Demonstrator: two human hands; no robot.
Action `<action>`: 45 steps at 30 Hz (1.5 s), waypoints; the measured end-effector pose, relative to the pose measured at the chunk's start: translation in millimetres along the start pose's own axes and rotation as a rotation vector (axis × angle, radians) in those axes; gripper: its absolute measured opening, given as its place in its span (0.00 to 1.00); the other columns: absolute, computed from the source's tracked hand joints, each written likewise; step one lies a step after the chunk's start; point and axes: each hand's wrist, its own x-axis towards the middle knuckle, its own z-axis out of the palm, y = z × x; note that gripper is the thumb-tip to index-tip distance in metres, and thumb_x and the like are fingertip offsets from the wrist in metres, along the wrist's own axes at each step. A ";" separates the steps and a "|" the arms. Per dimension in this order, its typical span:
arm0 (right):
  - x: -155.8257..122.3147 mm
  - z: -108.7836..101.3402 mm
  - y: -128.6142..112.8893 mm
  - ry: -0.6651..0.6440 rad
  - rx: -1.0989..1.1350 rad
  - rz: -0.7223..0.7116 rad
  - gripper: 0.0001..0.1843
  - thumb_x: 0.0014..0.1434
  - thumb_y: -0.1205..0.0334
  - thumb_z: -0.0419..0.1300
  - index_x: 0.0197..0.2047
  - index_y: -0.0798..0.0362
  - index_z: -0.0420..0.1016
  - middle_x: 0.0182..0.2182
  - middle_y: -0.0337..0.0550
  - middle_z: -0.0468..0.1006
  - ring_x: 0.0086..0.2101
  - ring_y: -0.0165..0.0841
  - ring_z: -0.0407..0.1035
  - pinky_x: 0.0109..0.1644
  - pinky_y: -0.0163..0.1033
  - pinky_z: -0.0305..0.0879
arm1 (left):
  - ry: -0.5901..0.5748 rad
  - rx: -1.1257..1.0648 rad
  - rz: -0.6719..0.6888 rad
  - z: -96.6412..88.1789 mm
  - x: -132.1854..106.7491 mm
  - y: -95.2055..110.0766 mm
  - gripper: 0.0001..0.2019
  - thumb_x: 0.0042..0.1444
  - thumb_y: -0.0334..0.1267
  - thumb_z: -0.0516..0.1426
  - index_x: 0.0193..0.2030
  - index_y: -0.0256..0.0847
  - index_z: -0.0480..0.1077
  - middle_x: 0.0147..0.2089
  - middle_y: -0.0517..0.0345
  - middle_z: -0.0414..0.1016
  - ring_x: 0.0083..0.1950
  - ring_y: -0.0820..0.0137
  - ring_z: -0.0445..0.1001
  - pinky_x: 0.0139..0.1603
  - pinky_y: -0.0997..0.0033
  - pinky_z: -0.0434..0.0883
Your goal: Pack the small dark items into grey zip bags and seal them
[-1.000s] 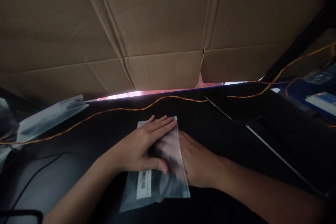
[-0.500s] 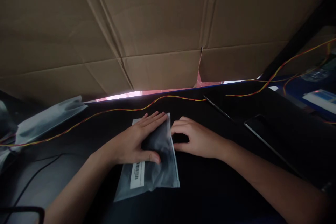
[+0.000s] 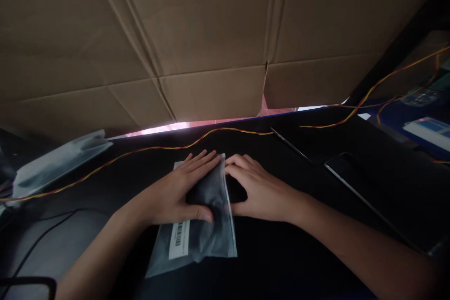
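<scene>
A translucent plastic zip bag [image 3: 207, 239] with dark contents and a white barcode label [image 3: 176, 240] lies on the black table [image 3: 281, 262]. My left hand [image 3: 176, 192] lies flat on the bag's upper half, fingers stretched out and thumb pressed along it. To the right of the bag, my right hand [image 3: 255, 187] rests with spread fingers, its fingertips touching the bag's right edge near the top corner. Neither hand grips anything.
A large cardboard sheet [image 3: 211, 42] stands along the back of the table. A red-and-yellow wire [image 3: 140, 150] runs across behind my hands. Another plastic bag [image 3: 56, 164] lies at the left. A thin dark device [image 3: 348, 183] and blue items [image 3: 425, 126] lie at the right.
My right hand came out from under the bag's right side and now rests beside it, fingers spread at the bag's edge. The bag and left hand shifted slightly left.
</scene>
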 end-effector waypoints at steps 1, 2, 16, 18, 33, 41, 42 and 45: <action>-1.0 4.6 -1.9 0.009 -0.040 0.003 0.28 0.59 0.47 0.76 0.57 0.50 0.76 0.61 0.51 0.72 0.57 0.47 0.67 0.63 0.57 0.66 | 0.003 -0.001 -0.004 0.4 0.4 0.9 0.60 0.56 0.72 0.65 0.85 0.55 0.39 0.86 0.45 0.42 0.86 0.41 0.39 0.82 0.28 0.43; -2.2 9.5 -4.4 0.011 -0.074 0.005 0.28 0.60 0.45 0.74 0.58 0.50 0.76 0.62 0.52 0.71 0.58 0.49 0.66 0.62 0.59 0.66 | 0.009 -0.001 -0.006 1.1 0.6 1.6 0.60 0.56 0.72 0.65 0.85 0.55 0.39 0.86 0.44 0.42 0.86 0.41 0.40 0.82 0.27 0.43; 9.0 -2.8 10.9 0.267 0.239 0.135 0.05 0.68 0.61 0.69 0.47 0.50 0.83 0.44 0.41 0.83 0.39 0.32 0.75 0.45 0.40 0.70 | 0.347 -0.119 -0.186 -6.9 4.1 11.3 0.27 0.75 0.58 0.52 0.71 0.47 0.72 0.69 0.47 0.77 0.68 0.49 0.76 0.71 0.45 0.71; 9.8 -4.5 10.6 0.257 0.232 0.144 0.06 0.70 0.64 0.65 0.47 0.50 0.84 0.42 0.41 0.85 0.38 0.32 0.76 0.43 0.39 0.68 | 0.368 -0.171 -0.250 -4.1 8.6 14.5 0.23 0.73 0.56 0.56 0.65 0.47 0.77 0.58 0.51 0.84 0.57 0.54 0.83 0.60 0.53 0.78; 7.7 10.1 -6.4 0.022 0.699 0.265 0.12 0.71 0.52 0.65 0.38 0.51 0.74 0.25 0.30 0.69 0.21 0.24 0.66 0.23 0.29 0.59 | 0.448 -0.566 -0.153 8.5 16.6 48.3 0.07 0.71 0.40 0.61 0.53 0.44 0.72 0.40 0.60 0.80 0.42 0.68 0.80 0.43 0.68 0.74; -0.5 13.0 -19.6 -0.338 0.726 0.392 0.15 0.66 0.56 0.67 0.31 0.50 0.69 0.19 0.27 0.67 0.17 0.23 0.63 0.17 0.27 0.58 | 0.745 -0.377 -0.281 -1.5 15.0 13.3 0.07 0.67 0.42 0.62 0.44 0.44 0.70 0.36 0.61 0.74 0.35 0.69 0.74 0.35 0.70 0.69; -2.2 12.5 -22.0 -0.430 0.735 0.411 0.15 0.65 0.56 0.68 0.31 0.49 0.69 0.18 0.26 0.67 0.17 0.24 0.63 0.18 0.27 0.59 | 0.766 -0.340 -0.300 -4.6 13.0 6.8 0.07 0.67 0.42 0.62 0.44 0.44 0.70 0.36 0.61 0.75 0.36 0.68 0.74 0.36 0.69 0.69; -6.4 10.9 -27.0 -0.648 0.726 0.434 0.14 0.64 0.54 0.69 0.32 0.50 0.72 0.18 0.27 0.68 0.17 0.24 0.64 0.20 0.28 0.61 | 0.755 -0.182 -0.341 -15.6 7.8 -6.3 0.07 0.68 0.43 0.60 0.44 0.44 0.70 0.39 0.59 0.77 0.37 0.66 0.76 0.38 0.67 0.72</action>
